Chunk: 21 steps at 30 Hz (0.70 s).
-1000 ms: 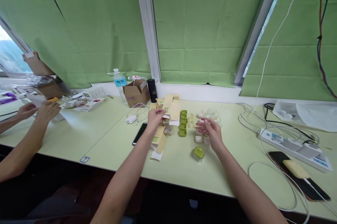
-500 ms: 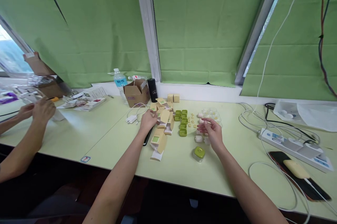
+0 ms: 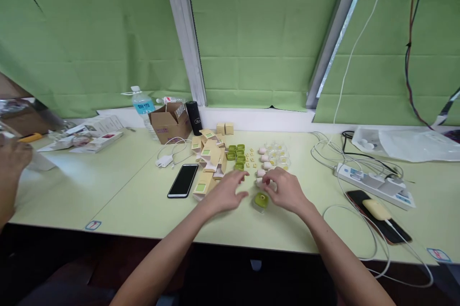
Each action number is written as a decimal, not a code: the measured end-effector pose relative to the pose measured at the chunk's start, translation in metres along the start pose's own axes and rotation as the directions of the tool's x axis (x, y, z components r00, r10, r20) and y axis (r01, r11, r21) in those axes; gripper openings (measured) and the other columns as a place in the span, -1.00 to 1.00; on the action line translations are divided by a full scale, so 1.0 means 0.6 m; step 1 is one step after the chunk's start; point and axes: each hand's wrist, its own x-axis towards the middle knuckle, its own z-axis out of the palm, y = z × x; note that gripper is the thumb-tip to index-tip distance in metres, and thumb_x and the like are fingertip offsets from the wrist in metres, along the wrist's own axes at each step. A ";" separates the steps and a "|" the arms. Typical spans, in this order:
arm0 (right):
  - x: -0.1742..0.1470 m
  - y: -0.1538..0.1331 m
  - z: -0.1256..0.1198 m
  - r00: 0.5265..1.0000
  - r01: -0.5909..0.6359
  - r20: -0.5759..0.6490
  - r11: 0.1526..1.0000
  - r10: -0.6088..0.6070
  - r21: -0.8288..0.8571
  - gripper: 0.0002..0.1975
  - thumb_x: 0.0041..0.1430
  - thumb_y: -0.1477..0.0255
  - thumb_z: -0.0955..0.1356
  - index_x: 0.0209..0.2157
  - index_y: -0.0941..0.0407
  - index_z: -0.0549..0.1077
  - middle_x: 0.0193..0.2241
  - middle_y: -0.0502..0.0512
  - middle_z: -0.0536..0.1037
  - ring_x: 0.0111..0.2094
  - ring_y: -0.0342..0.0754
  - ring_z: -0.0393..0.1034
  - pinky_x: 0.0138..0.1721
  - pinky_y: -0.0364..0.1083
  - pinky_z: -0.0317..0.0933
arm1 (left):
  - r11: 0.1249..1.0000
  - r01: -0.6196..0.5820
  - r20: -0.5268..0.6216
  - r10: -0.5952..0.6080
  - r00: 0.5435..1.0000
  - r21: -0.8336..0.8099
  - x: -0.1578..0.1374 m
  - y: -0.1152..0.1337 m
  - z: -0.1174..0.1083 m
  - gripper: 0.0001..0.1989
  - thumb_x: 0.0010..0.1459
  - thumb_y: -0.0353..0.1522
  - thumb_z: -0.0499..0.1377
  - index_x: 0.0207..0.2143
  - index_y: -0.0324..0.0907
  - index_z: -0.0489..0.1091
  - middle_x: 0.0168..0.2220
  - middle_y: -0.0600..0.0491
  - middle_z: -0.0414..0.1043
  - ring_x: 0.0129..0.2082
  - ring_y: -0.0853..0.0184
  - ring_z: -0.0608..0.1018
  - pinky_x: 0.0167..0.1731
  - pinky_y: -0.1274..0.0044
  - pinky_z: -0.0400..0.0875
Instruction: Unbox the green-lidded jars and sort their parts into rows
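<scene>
My left hand (image 3: 228,192) hovers above the table's near part, its fingers and thumb spread with nothing between them. My right hand (image 3: 285,188) is bent inward, fingertips drawn together beside a row of pale pinkish-white caps (image 3: 260,173); what they hold, if anything, is hidden. Between my hands stands a small clear container with a green lid (image 3: 261,200). Behind are several green square lids or cups (image 3: 240,158), tiny yellow pieces (image 3: 252,158) and clear round containers (image 3: 275,150). Open cream cartons (image 3: 212,155) lie piled beyond my left hand.
A phone (image 3: 183,181) and a white charger (image 3: 165,161) lie left of the cartons, near a cardboard box (image 3: 170,123) and a water bottle (image 3: 143,107). At right are a power strip (image 3: 373,186), loose cables and another phone (image 3: 391,229). A co-worker's hand (image 3: 10,157) shows far left.
My left hand has left the cartons and moved right, its fingers spreading. My right hand has come lower and inward, toward the pale caps. The view has swung right.
</scene>
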 end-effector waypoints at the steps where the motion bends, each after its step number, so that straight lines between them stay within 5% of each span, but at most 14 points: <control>1: -0.011 -0.005 0.001 0.999 0.032 0.031 0.997 -0.030 -0.067 -0.98 0.11 0.45 0.43 -0.39 0.04 0.53 -0.38 0.07 0.61 -0.27 0.06 0.39 -0.33 -0.04 0.09 | 1.000 -0.025 0.085 0.025 0.996 -0.001 -0.002 0.008 0.015 -0.53 0.12 -0.35 0.31 0.10 -0.07 0.37 -0.08 -0.04 0.47 -0.13 0.16 0.52 -0.14 0.38 0.42; 4: -0.035 -0.018 0.011 0.995 0.085 0.070 0.981 -0.074 -0.173 -0.97 0.16 0.46 0.40 -0.33 0.07 0.52 -0.34 0.10 0.61 -0.23 0.07 0.38 -0.26 -0.02 0.13 | 0.999 -0.045 0.289 0.041 0.957 0.009 0.004 0.020 0.043 -0.48 0.08 -0.28 0.36 0.09 -0.06 0.35 -0.08 -0.03 0.39 -0.04 0.11 0.44 -0.08 0.34 0.36; 8: -0.044 -0.024 0.031 0.992 0.122 0.068 0.964 -0.109 -0.238 -0.95 0.15 0.49 0.39 -0.41 0.09 0.46 -0.38 0.08 0.58 -0.27 0.03 0.36 -0.24 -0.01 0.12 | 0.999 -0.014 0.414 0.000 0.910 0.031 0.030 0.021 0.046 -0.68 0.07 -0.24 0.35 -0.17 -0.13 0.36 -0.13 0.00 0.32 -0.05 0.12 0.36 -0.08 0.34 0.29; 17: -0.049 -0.003 0.070 0.994 0.083 -0.055 0.967 -0.099 -0.239 -0.85 0.17 0.62 0.31 -0.40 0.09 0.37 -0.40 0.07 0.56 -0.32 -0.01 0.39 -0.31 -0.07 0.11 | 0.998 -0.033 0.330 0.015 0.944 0.050 0.033 0.022 0.052 -0.72 0.10 -0.21 0.33 -0.25 -0.13 0.34 -0.15 0.00 0.32 -0.05 0.10 0.34 -0.06 0.30 0.26; 21: -0.041 0.002 0.066 0.998 -0.013 -0.055 0.991 0.006 -0.136 -0.87 0.25 0.57 0.25 -0.34 0.08 0.36 -0.39 0.10 0.56 -0.38 0.00 0.40 -0.37 -0.07 0.12 | 0.995 0.002 0.245 -0.026 0.969 0.098 0.030 0.022 0.061 -0.71 0.10 -0.21 0.34 -0.25 -0.15 0.36 -0.15 -0.01 0.35 -0.05 0.09 0.36 -0.04 0.27 0.27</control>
